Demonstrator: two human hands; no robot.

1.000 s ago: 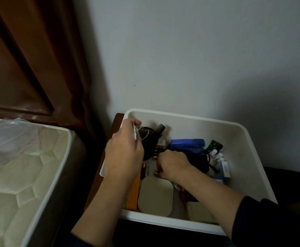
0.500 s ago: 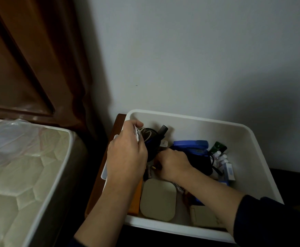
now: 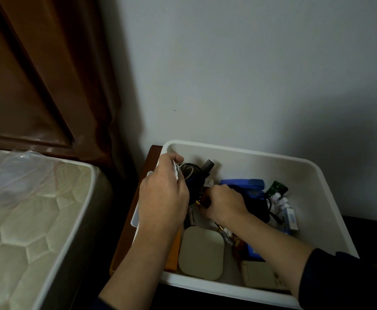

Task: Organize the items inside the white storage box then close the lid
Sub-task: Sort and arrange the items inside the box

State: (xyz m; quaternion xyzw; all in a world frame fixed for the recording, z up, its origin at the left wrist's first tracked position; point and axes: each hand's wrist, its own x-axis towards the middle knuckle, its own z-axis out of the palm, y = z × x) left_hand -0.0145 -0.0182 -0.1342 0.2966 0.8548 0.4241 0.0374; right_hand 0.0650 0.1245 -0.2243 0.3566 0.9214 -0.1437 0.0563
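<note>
The white storage box (image 3: 239, 151) stands open against the wall, and no lid is in view. My left hand (image 3: 162, 198) is over its left wall, closed on a small white packet (image 3: 176, 170). My right hand (image 3: 225, 204) is down in the middle of the box, fingers closed on a small dark item with a gold end (image 3: 203, 201). Behind the hands lie a black pouch (image 3: 194, 175) and a black comb (image 3: 208, 166). A blue stapler (image 3: 243, 183) lies further right. A cream rounded case (image 3: 202, 253) and an orange flat item (image 3: 174, 253) sit at the front.
A green item (image 3: 278, 187), small white bottles (image 3: 281, 201) and a white-and-blue carton (image 3: 291, 219) crowd the box's right side. A beige box (image 3: 259, 275) lies front right. A mattress (image 3: 26, 215) is close on the left, and a brown headboard (image 3: 37, 74) stands behind it.
My right hand has shifted a little toward the back of the box, up to the black pouch. My left hand has kept its place with the white packet.
</note>
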